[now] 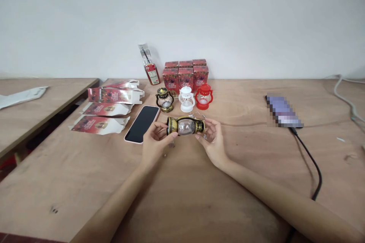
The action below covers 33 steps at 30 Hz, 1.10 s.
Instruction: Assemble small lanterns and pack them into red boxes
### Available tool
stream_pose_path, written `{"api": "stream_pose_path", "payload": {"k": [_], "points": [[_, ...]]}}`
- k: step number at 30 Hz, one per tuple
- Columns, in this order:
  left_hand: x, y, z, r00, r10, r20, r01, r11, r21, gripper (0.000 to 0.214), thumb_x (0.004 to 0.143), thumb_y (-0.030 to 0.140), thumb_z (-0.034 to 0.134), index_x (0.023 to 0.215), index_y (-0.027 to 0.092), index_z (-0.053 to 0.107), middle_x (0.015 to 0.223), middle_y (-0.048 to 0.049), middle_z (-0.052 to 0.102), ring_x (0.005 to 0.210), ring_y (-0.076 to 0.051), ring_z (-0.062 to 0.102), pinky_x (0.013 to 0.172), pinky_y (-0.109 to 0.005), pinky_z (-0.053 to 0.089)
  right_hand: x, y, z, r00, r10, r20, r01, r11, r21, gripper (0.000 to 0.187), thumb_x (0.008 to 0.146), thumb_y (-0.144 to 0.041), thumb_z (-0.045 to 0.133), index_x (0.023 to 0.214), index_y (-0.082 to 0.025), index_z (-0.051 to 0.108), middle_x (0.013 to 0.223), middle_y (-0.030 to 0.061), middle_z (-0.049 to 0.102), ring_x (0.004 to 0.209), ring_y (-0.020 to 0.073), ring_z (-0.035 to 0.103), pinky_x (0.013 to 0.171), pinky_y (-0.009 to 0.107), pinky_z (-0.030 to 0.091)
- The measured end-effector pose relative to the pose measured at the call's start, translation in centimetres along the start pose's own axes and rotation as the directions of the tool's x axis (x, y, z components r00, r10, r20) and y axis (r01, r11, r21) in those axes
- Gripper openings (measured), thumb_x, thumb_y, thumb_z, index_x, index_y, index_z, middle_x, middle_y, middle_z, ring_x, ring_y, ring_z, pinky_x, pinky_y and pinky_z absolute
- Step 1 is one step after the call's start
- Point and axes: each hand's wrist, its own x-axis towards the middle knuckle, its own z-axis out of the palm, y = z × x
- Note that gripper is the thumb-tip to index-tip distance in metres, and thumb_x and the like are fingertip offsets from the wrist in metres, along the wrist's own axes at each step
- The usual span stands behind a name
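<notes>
Forearms reach over a broad wooden surface (182, 205), bare near the camera and open between the hands and a black cable (310, 163) on the right. Its left edge drops into a gap beside a second table (42, 102). Flattened cartons (105, 110) lie near that edge, red boxes (185, 74) stand by the wall, and a dark phone (142, 123) lies just left of the hands. Left hand (154, 142) and right hand (213, 142) hold a gold lantern (186, 125) sideways, fingers closed on its ends, mid-surface, near three upright lanterns (186, 99).
</notes>
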Motion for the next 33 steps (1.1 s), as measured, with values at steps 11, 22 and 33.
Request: {"api": "stream_pose_path", "payload": {"k": [11,22,33], "points": [[2.2,-0.3,-0.8,0.915,-0.377,-0.142,0.275,0.843,-0.462,0.029,0.058,0.017,0.081,0.053,0.014,0.053,0.061,0.0027,0.061,0.061,-0.007,0.061,0.065,-0.018,0.056,-0.1,-0.2,0.0,0.966,0.12,0.228,-0.081,0.981,-0.175,0.034,0.077,-0.02,0.057,0.105,-0.026,0.04,0.119,0.0049,0.05,0.091,0.0149,0.064,0.089,0.038,0.047],[1.9,-0.1,-0.7,0.918,-0.39,-0.079,0.304,0.817,-0.49,0.031,0.051,0.009,0.082,0.053,0.014,0.051,0.067,0.0019,0.067,0.067,-0.008,0.065,0.068,-0.016,0.056,0.0,-0.1,0.1,0.966,0.132,0.224,-0.096,0.982,-0.165,0.032,0.074,-0.017,0.055,0.101,-0.026,0.04,0.113,0.0032,0.05,0.086,0.0134,0.064,0.086,0.037,0.047],[1.8,-0.5,-0.9,0.92,-0.386,-0.066,0.318,0.834,-0.451,0.038,0.046,0.014,0.084,0.058,0.015,0.048,0.071,0.0027,0.066,0.07,-0.008,0.065,0.072,-0.019,0.055,-0.1,-0.1,0.1,0.967,0.126,0.221,-0.091,0.982,-0.163,0.034,0.074,-0.017,0.055,0.103,-0.026,0.038,0.113,0.0035,0.049,0.085,0.0137,0.063,0.086,0.038,0.047]]}}
